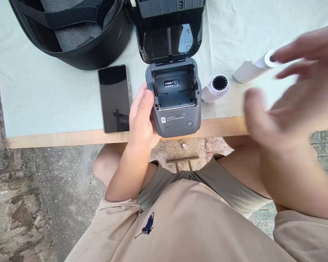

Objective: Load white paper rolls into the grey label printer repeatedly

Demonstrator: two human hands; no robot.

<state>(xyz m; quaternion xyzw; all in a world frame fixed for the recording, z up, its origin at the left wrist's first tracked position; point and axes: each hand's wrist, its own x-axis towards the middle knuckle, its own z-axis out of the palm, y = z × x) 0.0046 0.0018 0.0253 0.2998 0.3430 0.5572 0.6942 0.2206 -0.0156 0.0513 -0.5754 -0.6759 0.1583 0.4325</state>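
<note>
A dark grey label printer (177,118) is in my left hand (143,116), whose fingers and thumb wrap its left side at the table's front edge. The printer's black lid (171,36) is swung up and back, and its paper bay shows no roll inside. To the right, my right hand (295,83) is raised with fingers apart, slightly blurred, and holds nothing. Just beyond its fingertips lies a white paper roll (251,71) with its end partly unrolled. Between that roll and the printer is a second white roll (207,92) with a black toothed core.
A smartphone (114,98) with a dark screen lies left of the printer. Behind it stands an open black zip case (98,51) with grey foam. Pale cloth (57,98) covers the table, whose bare wooden front edge (57,140) shows above my knees.
</note>
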